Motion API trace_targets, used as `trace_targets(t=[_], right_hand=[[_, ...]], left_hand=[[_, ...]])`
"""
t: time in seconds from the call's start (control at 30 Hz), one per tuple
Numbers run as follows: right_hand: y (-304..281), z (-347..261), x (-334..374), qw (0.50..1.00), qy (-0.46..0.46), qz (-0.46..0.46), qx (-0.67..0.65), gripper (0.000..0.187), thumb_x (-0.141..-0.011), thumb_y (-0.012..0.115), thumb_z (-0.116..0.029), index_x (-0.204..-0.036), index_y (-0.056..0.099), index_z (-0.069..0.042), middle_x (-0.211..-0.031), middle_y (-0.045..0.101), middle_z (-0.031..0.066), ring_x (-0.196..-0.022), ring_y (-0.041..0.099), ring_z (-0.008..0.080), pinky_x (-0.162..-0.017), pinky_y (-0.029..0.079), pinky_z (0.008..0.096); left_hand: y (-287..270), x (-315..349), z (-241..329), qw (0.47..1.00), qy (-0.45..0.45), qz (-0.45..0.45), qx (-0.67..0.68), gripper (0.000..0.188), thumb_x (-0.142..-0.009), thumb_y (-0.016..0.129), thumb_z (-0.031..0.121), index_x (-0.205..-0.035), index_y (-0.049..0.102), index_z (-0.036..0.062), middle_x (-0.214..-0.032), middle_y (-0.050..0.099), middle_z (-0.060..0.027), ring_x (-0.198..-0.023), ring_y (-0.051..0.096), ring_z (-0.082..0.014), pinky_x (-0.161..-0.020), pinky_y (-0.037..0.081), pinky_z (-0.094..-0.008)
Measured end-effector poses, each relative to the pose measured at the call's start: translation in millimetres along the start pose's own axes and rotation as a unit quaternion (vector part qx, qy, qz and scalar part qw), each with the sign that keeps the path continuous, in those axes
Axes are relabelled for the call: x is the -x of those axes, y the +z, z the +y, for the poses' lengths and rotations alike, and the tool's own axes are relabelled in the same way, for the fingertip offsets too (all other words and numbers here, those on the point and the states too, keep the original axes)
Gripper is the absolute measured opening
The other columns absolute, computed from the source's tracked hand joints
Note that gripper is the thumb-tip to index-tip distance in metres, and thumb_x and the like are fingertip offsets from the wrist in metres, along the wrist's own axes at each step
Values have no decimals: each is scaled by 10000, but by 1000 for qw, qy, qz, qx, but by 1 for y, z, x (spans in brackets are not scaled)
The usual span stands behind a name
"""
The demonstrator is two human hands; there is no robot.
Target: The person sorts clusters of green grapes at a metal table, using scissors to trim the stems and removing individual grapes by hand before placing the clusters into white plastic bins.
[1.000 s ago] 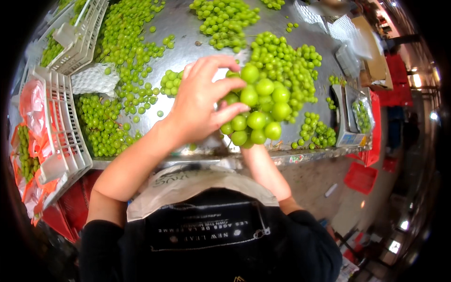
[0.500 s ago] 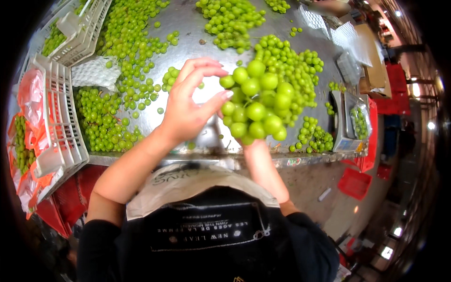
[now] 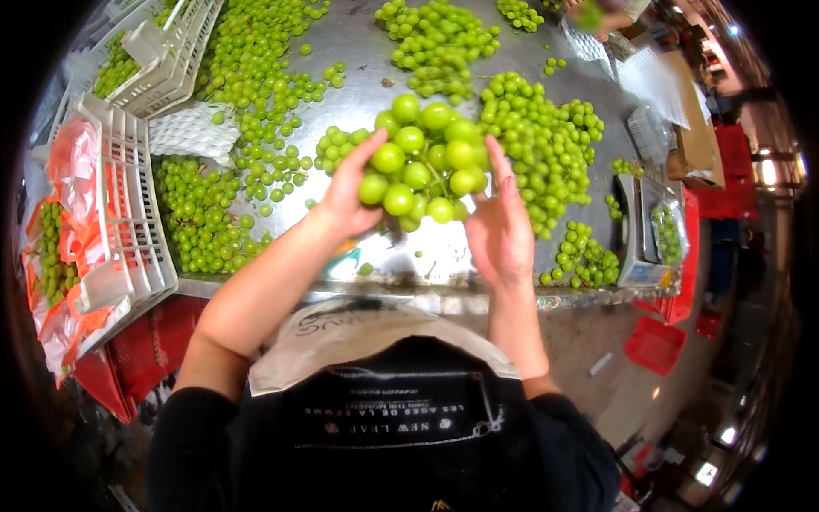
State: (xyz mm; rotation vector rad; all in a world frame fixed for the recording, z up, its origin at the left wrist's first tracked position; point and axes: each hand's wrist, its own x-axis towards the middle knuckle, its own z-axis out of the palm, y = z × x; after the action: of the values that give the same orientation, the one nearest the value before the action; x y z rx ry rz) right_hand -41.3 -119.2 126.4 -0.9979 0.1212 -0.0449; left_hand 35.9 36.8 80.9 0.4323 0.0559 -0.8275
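A bunch of large green grapes [image 3: 426, 162] is up above the metal table, cupped from both sides. My left hand [image 3: 348, 194] bears against its left side, with part of the fingers hidden behind the grapes. On the right side, my right hand [image 3: 503, 229] presses along the bunch with its fingers stretched upward. Just behind it lies a big pile of grape bunches [image 3: 546, 149]. A smaller cluster [image 3: 335, 147] rests on the table beyond my left hand.
Loose grapes [image 3: 264, 94] cover the table's left part, by white foam padding [image 3: 194, 132] and white plastic crates [image 3: 141, 205]. At right stand a scale [image 3: 636, 243] bearing a clear pack of grapes [image 3: 668, 232], and an open cardboard box [image 3: 695, 128]. A co-worker's arm [image 3: 618, 15] shows far right.
My right hand has come out from beneath the bunch to its right side. My left hand has closed in on the left side. The bunch has moved left and turned.
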Motion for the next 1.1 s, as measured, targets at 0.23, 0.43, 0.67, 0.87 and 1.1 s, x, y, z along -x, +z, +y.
trace_targets(t=[0.23,0.43,0.67,0.87,1.1], right_hand=[[-8,13,-5,997,-57,-17,50,837,-752,652,-78,-1420,147,-49,-1392,275,149,-1247,352,248,-1043,297,378],[-4,20,-7,984,-129,-16,120,894,-703,663,-21,-1420,131,-68,-1330,334,139,-1189,415,247,-996,373,377],[-31,39,-14,995,-78,-45,-43,878,-758,700,-364,-1407,180,-85,-1345,367,123,-1187,431,267,-985,395,397],[-45,45,-9,955,88,-144,-245,620,-877,545,-317,-1367,257,-69,-1308,396,120,-1150,458,248,-967,411,378],[-31,54,-9,995,96,5,12,324,-870,538,-179,-1148,475,-24,-1084,547,128,-909,581,252,-688,530,342]], left_hand=[[8,5,0,999,24,29,-36,487,-871,529,297,-1257,408,27,-1206,510,-158,-1088,539,-284,-937,452,-424],[27,11,-4,988,103,43,-105,479,-857,565,211,-1253,386,9,-1200,510,-150,-1064,549,-261,-911,474,-389],[37,19,6,962,138,16,-234,413,-896,475,307,-1198,513,28,-1234,482,-123,-1182,426,-231,-1022,307,-367],[59,31,34,731,225,6,-644,269,-760,602,57,-1022,656,85,-1067,529,-53,-994,507,-174,-848,404,-281],[69,35,42,463,318,-64,-825,359,-631,722,103,-983,655,80,-1030,526,-83,-958,521,-239,-830,421,-342]])
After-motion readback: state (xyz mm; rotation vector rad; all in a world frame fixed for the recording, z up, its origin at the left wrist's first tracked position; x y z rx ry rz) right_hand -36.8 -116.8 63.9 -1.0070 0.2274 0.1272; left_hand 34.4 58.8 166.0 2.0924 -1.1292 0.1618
